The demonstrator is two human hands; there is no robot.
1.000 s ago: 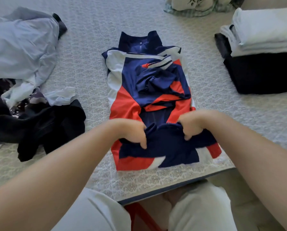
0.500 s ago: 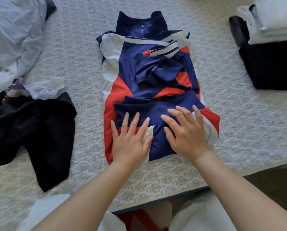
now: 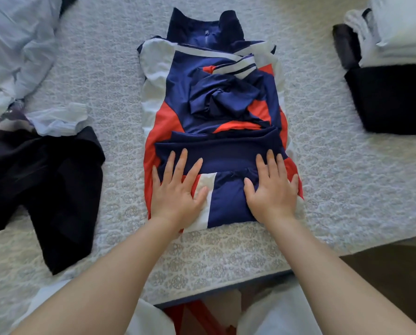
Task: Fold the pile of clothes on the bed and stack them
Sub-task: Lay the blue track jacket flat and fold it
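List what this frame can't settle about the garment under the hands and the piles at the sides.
- Jacket, head view: the left hand and right hand lie flat on the folded-up hem, hiding the fabric beneath.
- Folded stack: cut off by the right and top edges; item count unclear.
- Unfolded pile: cut off by the left edge; tangled, garments indistinguishable.

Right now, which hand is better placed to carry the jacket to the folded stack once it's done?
Right, probably. The folded stack sits at the bed's right side, nearer the right hand. Both hands lie flat on the jacket; the left hand is toward the unfolded pile.
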